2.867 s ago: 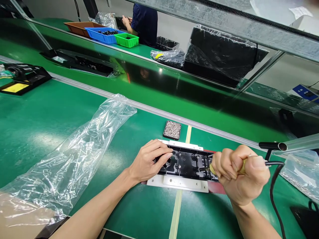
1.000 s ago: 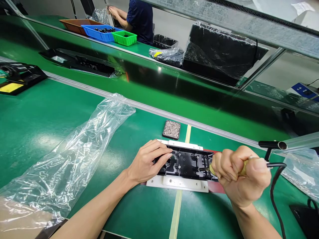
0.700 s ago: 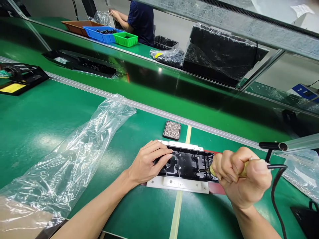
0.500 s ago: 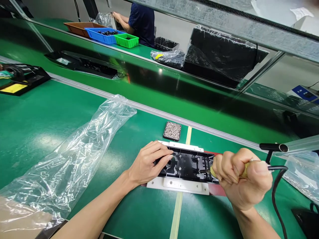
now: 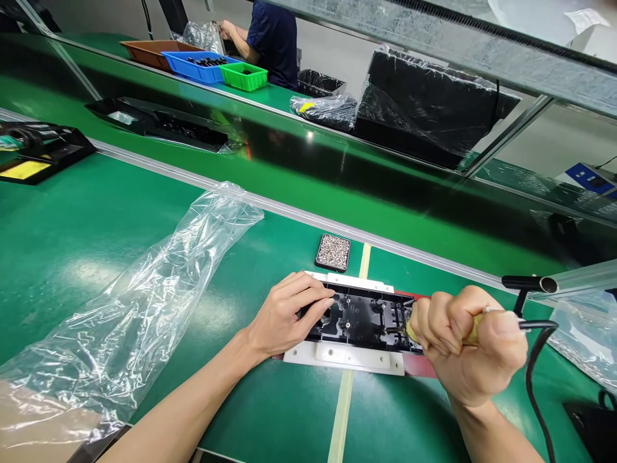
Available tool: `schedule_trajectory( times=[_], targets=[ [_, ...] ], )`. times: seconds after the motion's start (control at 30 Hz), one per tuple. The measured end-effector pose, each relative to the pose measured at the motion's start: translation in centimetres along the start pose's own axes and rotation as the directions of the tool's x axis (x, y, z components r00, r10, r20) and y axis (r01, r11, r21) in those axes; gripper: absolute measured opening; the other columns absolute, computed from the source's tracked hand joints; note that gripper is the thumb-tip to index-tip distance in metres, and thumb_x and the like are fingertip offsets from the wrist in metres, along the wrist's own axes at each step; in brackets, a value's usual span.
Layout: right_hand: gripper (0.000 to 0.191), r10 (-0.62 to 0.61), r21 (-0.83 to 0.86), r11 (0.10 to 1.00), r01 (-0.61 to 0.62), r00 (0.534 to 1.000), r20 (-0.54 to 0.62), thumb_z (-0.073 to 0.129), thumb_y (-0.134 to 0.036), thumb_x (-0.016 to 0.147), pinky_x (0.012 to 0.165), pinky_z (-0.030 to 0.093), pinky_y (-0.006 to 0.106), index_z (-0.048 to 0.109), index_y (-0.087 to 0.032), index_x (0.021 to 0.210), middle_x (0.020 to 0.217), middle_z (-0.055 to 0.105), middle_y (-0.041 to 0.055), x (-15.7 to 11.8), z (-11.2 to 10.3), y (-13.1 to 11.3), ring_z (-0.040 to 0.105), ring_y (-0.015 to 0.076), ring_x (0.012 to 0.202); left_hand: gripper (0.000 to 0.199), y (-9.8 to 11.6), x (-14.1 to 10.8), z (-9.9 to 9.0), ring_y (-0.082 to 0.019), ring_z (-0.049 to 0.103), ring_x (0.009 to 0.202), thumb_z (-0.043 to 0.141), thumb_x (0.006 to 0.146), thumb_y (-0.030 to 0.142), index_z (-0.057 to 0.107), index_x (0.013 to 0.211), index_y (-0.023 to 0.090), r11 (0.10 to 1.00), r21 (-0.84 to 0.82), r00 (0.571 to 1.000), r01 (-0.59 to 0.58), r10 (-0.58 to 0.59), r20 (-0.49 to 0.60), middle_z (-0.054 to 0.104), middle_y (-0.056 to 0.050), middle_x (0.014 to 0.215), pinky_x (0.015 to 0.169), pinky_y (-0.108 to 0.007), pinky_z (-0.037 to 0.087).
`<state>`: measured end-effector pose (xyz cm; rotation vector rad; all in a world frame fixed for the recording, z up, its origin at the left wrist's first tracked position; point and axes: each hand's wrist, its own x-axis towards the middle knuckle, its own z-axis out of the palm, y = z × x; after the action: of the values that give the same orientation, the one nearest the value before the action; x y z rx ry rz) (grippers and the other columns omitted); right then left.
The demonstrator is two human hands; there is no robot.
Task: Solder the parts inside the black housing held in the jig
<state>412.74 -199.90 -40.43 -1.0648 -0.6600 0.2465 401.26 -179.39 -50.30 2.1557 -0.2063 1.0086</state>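
Note:
A long black plastic housing [image 5: 364, 321] with ribs and small metal-topped posts lies between white fixture rails [image 5: 347, 358] on a red base. My left hand [image 5: 292, 315] rests over its left end, fingers bent onto it and fingertips close together. In the fist of my right hand [image 5: 475, 347] is a corded tool with a yellow handle [image 5: 411, 331], like a soldering iron. Its thin tip points down into the housing's right part; the exact contact is too small to tell. A small black tray [image 5: 332, 252] of tiny metal pieces sits behind the fixture.
A clear plastic bag [image 5: 159, 296] spreads over the left of the green bench [image 5: 270, 405]. The tool's black cord [image 5: 533, 379] hangs at the right, near a metal tube [image 5: 573, 280]. Across the divider are coloured bins [image 5: 195, 71] and another person [image 5: 274, 42].

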Motion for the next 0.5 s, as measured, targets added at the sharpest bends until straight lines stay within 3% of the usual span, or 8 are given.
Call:
schedule_trajectory(
  times=[0.5],
  targets=[
    [0.051, -0.003, 0.008, 1.0, 0.003, 1.0, 0.011, 0.065, -0.048, 0.095, 0.037, 0.023, 0.022, 0.043, -0.021, 0.058, 0.045, 0.028, -0.0066, 0.06, -0.01, -0.07, 0.023, 0.0086, 0.039, 0.015, 0.24, 0.12, -0.11, -0.019, 0.067, 0.088, 0.068, 0.102, 0.01, 0.074, 0.115, 0.016, 1.0, 0.002, 1.0, 0.003, -0.003, 0.003, 0.075, -0.007, 0.098, 0.08, -0.037, 0.05]
  ],
)
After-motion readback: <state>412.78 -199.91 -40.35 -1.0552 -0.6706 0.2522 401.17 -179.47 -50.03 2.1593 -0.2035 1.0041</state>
